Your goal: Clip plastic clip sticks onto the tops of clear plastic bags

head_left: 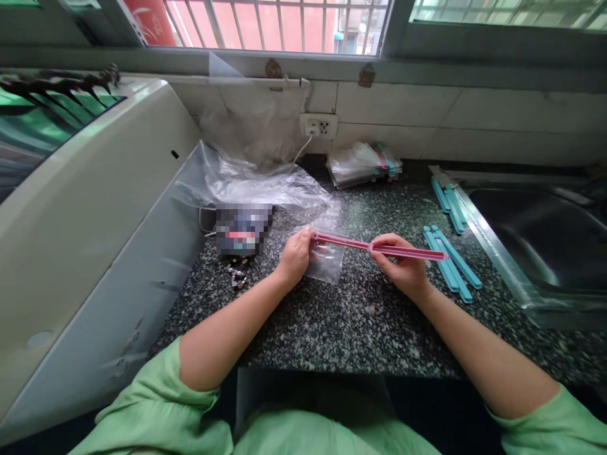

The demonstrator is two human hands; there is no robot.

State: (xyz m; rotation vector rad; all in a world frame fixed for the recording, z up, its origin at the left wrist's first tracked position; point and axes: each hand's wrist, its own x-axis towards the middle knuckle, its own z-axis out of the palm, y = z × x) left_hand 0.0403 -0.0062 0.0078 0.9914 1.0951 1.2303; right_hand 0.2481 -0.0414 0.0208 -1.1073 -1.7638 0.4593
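Note:
My left hand (296, 256) is closed, pinching the left end of a long pink bag-sealing clip (408, 252) and the top of a small clear plastic bag (327, 265). The bag hangs below the clip's left half, over the counter. Thumb and fingers of my right hand (401, 265) pinch the clip near its middle, where there is a joint-like bump. From there the right half extends past my right hand. Whether the bag's edge sits inside the clip is too small to tell.
Several blue clips (450, 262) lie right, beside a metal sink (535, 234). Behind are stacked, clipped plastic bags (358, 165) and a large crumpled clear sheet (256, 183). A blurred-out device (241, 227) and beaded bracelet (238, 276) lie left on the speckled counter (332, 335).

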